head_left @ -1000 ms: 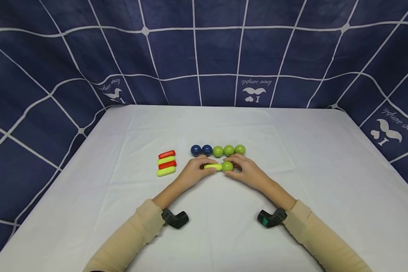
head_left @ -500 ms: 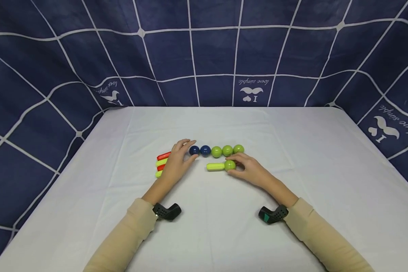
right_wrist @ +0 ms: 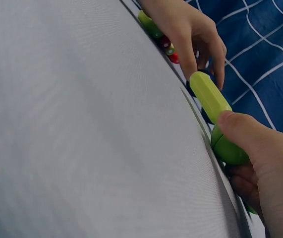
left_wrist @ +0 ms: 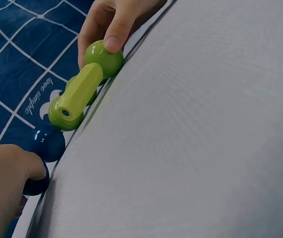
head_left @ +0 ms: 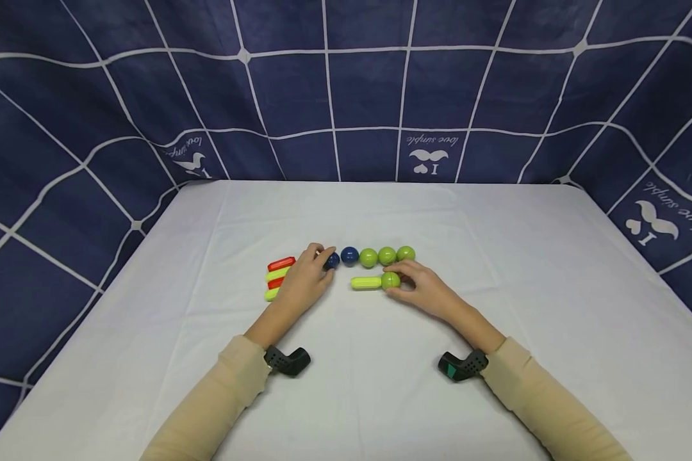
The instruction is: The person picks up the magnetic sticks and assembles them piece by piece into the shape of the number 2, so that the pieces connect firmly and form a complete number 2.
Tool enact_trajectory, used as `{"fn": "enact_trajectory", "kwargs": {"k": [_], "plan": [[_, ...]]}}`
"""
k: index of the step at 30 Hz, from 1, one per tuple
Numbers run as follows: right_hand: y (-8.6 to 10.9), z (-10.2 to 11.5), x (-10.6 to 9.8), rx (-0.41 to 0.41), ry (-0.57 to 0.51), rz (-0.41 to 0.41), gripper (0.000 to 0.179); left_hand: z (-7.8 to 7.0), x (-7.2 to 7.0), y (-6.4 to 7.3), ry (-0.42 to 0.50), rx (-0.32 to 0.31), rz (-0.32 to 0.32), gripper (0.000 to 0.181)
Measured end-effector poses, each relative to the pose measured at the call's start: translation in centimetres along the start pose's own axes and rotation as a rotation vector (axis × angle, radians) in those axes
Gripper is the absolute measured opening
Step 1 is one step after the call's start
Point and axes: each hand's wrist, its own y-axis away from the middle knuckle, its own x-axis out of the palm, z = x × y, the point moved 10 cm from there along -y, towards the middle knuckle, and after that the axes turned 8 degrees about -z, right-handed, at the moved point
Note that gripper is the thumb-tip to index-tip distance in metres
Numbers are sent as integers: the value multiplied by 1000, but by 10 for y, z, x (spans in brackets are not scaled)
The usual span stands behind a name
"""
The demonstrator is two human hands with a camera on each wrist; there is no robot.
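My left hand (head_left: 304, 280) grips the leftmost dark blue ball (head_left: 333, 260) between thumb and fingers, partly covering it. My right hand (head_left: 422, 289) pinches a green ball (head_left: 389, 280) from its right side. A yellow-green ridged rod (head_left: 366, 282) sticks out leftward from that ball. In the left wrist view the rod's free end (left_wrist: 66, 113) shows a small dark hole. Just behind, a second blue ball (head_left: 350, 256) and three green balls (head_left: 387, 256) stand in a row.
Several red and yellow-green rods (head_left: 278, 274) lie stacked side by side to the left, partly behind my left hand. A white cloth covers the table (head_left: 352, 384). A dark blue curtain with white lines (head_left: 369, 89) hangs along the back and sides.
My left hand has let go of the yellow-green rod, moved left and back, and taken hold of the leftmost blue ball. The right hand keeps the green ball with its rod, shifted slightly right.
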Motion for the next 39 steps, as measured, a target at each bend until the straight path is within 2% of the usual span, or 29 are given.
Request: {"fn": "enact_trajectory", "kwargs": {"k": [4,7,9,11,12,14,17,21,28,32,36,39], "plan": [[1,0,1,-3,-1,-4,42,2,0,1,23,-25,-5,42],[0,-1,0,-3,-4,5,42,-1,-6,2,62,-3,-61,40],[0,-3,-1,1,-8,13,41,-5,-11,3,141,35,-104,39],[-1,-5,-3,6,-19,20,40,-12,-14,4,260,85,-115,39],[-1,-7,-5,9,-24,23,40,-15,-14,5,319,107,-101,39],[-1,-10,-7,18,-36,29,38,-20,-9,8,436,127,-32,39],[-1,-16,-10,39,-52,37,37,-22,3,11,515,96,104,38],[-1,-21,-11,57,-62,44,36,-18,16,12,537,18,215,37],[-2,-19,-11,51,-60,43,36,-11,25,12,614,-62,265,39],[-1,-17,-11,57,-54,41,37,-12,26,12,614,-62,283,40],[0,-16,-10,61,-56,38,38,-13,23,11,532,-27,304,46],[0,-15,-10,59,-57,38,39,-5,8,4,474,-3,250,44]]}}
